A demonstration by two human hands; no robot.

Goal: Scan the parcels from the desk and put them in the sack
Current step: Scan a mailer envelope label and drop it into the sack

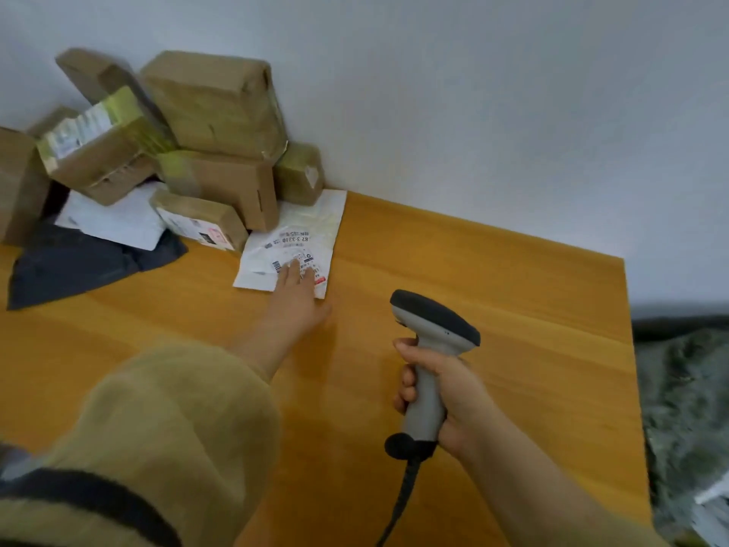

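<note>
Sleeve [157, 428]: fuzzy tan, on the left arm, closest to us.
Parcel [292, 238]: flat white bag on the desk [513, 290] near its back edge; its long side runs from the wall toward us.
Left hand [294, 294]: the nearer one; straight fingers lie flat on the parcel's near end.
Right hand [445, 392]: off to the parcel's right, apart from it, wrapped round the scanner [434, 329].
Boxes [205, 132]: piled along the back edge; one sits on the parcel's far end.

The left hand [296, 297] hides part of the white mailer [317, 217], whose label [292, 239] is mostly blurred.
</note>
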